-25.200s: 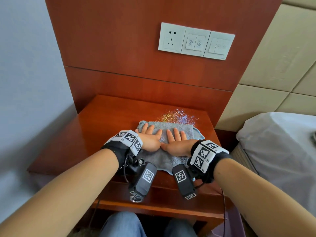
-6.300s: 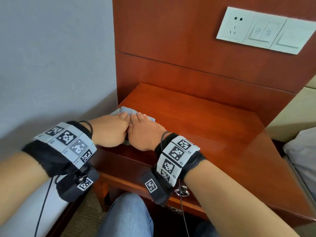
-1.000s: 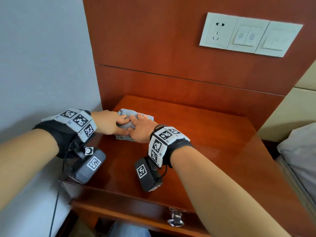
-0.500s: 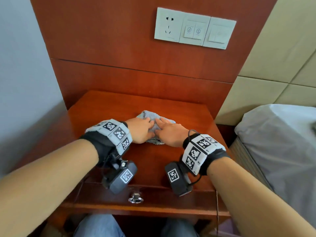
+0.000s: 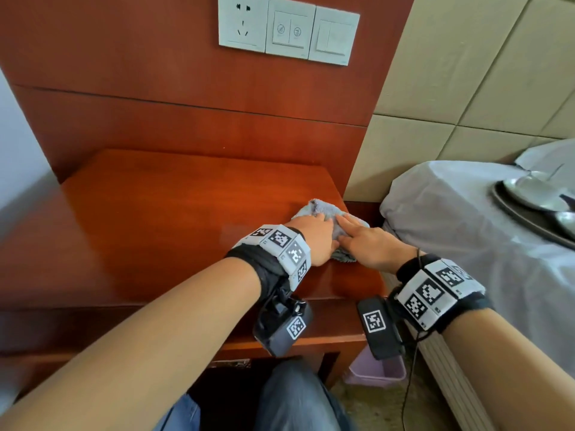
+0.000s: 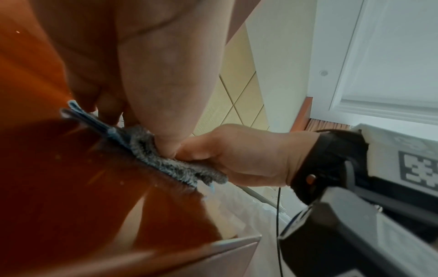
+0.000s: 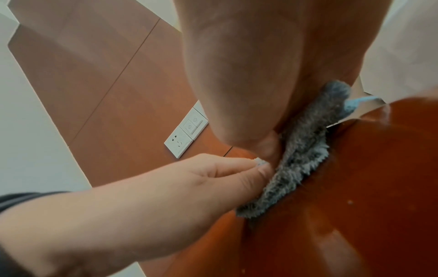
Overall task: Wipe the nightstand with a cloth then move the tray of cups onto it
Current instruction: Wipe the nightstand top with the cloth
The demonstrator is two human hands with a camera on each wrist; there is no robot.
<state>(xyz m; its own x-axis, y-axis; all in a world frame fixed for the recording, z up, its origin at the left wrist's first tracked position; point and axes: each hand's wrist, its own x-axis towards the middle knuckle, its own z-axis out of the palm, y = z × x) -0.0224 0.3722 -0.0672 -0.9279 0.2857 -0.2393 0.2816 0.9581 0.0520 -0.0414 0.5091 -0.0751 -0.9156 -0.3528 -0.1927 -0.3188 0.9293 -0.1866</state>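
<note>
A grey fluffy cloth lies bunched at the right edge of the red-brown nightstand. My left hand curls over it, and the right wrist view shows that left hand pinching a fold of the cloth. My right hand lies beside it, its straight fingers pressing the cloth down. In the left wrist view the right hand rests on the cloth. The dark tray with shiny metal cups sits on the bed, far right.
The grey-sheeted bed stands close to the nightstand's right side. A pink bin is on the floor between them. A wooden back panel carries a socket and switch plate. A padded beige headboard rises behind the bed.
Both hands have slid the cloth from the back left of the nightstand, across the middle, to its right edge. The tray on the bed has come into view.
</note>
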